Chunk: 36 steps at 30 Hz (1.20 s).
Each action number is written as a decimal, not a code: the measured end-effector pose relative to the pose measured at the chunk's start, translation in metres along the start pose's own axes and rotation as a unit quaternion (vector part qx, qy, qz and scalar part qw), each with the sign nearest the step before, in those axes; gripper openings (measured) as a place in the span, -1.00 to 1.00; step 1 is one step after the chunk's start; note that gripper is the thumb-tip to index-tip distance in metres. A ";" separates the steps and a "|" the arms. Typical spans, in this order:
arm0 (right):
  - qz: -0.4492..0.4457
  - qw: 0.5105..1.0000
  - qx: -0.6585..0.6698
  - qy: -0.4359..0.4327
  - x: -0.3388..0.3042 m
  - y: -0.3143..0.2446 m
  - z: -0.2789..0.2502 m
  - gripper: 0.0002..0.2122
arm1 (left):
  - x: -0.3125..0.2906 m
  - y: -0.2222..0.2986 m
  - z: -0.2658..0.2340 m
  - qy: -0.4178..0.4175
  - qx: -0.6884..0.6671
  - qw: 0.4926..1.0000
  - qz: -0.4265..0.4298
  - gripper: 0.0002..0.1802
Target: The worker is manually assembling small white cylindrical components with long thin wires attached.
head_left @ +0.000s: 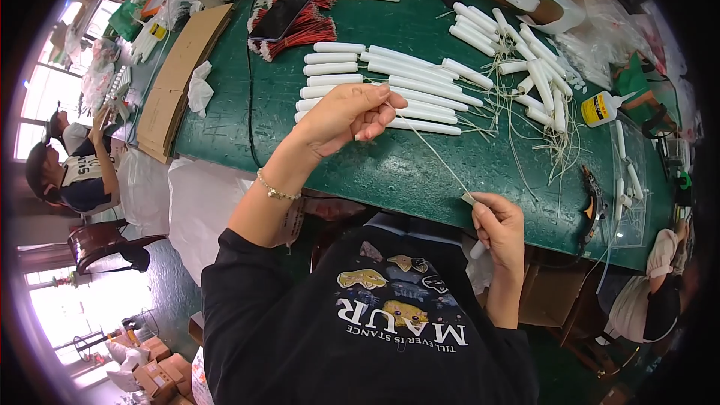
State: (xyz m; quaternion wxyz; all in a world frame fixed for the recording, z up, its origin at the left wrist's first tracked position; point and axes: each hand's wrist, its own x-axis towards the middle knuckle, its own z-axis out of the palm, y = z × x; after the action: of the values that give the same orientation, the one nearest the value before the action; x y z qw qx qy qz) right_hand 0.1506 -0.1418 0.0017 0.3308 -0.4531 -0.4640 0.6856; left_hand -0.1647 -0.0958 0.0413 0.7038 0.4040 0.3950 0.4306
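Observation:
My left hand (349, 116) is raised over the near part of the green table, thumb and fingers pinching one end of a thin pale cord (429, 147). The cord runs taut down to the right, to the top of a white tube. My right hand (500, 229) is wrapped round that white tube (478, 249) at the table's near edge; its lower end shows below my fingers. Beyond my left hand lie rows of white tubes (420, 88). To their right is a loose heap of white tubes (541, 79) with pale cords trailing from them.
A glue bottle (599, 109) and a black-and-orange glue gun (591, 210) are on the right. A phone (283, 15) rests on bundled red wires (311, 34). Flat cardboard (180, 86) and a black cable (250, 97) lie left. Other people sit at both sides.

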 end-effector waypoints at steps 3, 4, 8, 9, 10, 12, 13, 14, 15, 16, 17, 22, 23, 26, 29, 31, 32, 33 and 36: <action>-0.021 1.000 0.014 0.011 0.001 0.002 0.001 -0.82 | 0.009 0.001 -0.001 -0.027 -0.126 0.992 -0.016 -0.61; -0.021 1.000 0.015 0.009 0.002 0.003 0.001 -0.82 | 0.014 0.003 -0.003 -0.035 -0.072 0.997 -0.008 -0.60; -0.025 0.996 0.067 0.058 0.004 0.008 -0.001 -0.80 | 0.041 0.033 0.001 -0.028 0.313 0.949 -0.002 -0.52; -0.030 0.994 0.083 0.068 0.005 0.010 -0.001 -0.80 | 0.053 0.045 -0.011 -0.042 0.411 0.910 -0.022 -0.44; -0.032 0.994 0.084 0.063 0.006 0.010 0.001 -0.80 | 0.069 0.046 -0.027 -0.039 0.495 0.867 0.042 -0.44; -0.041 0.994 0.046 0.090 0.008 0.010 0.007 -0.80 | 0.099 0.051 -0.042 -0.083 0.574 0.809 0.099 -0.35; -0.042 0.994 0.047 0.085 0.008 0.009 0.010 -0.80 | 0.112 0.056 -0.048 -0.079 0.576 0.808 0.098 -0.35; -0.036 0.995 0.030 0.091 0.008 0.006 0.012 -0.80 | 0.125 0.060 -0.055 -0.142 0.588 0.793 0.074 -0.34; -0.031 0.994 0.012 0.104 0.007 0.005 0.011 -0.79 | 0.139 0.064 -0.054 -0.211 0.597 0.772 0.052 -0.32; -0.038 0.992 0.019 0.115 0.007 0.005 0.009 -0.79 | 0.150 0.069 -0.054 -0.225 0.530 0.817 0.037 -0.35; -0.038 0.992 0.020 0.117 0.007 0.006 0.008 -0.79 | 0.160 0.073 -0.056 -0.238 0.499 0.832 0.048 -0.45; -0.049 0.993 0.025 0.103 0.011 0.008 0.012 -0.80 | 0.218 0.071 -0.135 0.149 0.660 0.688 0.262 -0.73; -0.048 0.993 0.026 0.108 0.011 0.008 0.010 -0.80 | 0.222 0.064 -0.137 0.147 0.660 0.689 0.263 -0.73; -0.044 0.992 0.035 0.116 0.011 0.008 0.011 -0.80 | 0.221 0.053 -0.152 0.288 0.832 0.392 0.266 -0.86; -0.049 0.993 0.008 0.110 0.013 0.012 0.014 -0.80 | 0.216 0.054 -0.168 0.283 0.877 0.342 0.183 -0.86; -0.052 0.990 0.017 0.129 0.009 0.017 0.010 -0.79 | 0.226 0.050 -0.165 0.275 0.871 0.348 0.211 -0.88; -0.043 0.988 0.013 0.145 0.007 0.017 0.010 -0.79 | 0.229 0.049 -0.161 0.272 0.856 0.369 0.237 -0.88; -0.048 0.988 0.016 0.146 0.006 0.023 0.006 -0.80 | 0.229 0.047 -0.161 0.249 0.879 0.328 0.242 -0.87; -0.067 0.989 0.021 0.132 0.007 0.027 0.006 -0.80 | 0.209 0.049 -0.145 0.221 0.865 0.323 0.313 -0.90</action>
State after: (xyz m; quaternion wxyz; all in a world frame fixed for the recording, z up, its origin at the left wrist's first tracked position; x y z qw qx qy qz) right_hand 0.1418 -0.1471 -0.0248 0.4440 -0.5005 -0.4306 0.6058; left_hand -0.2434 0.1452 -0.0098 -0.3446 0.7677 0.5296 0.1066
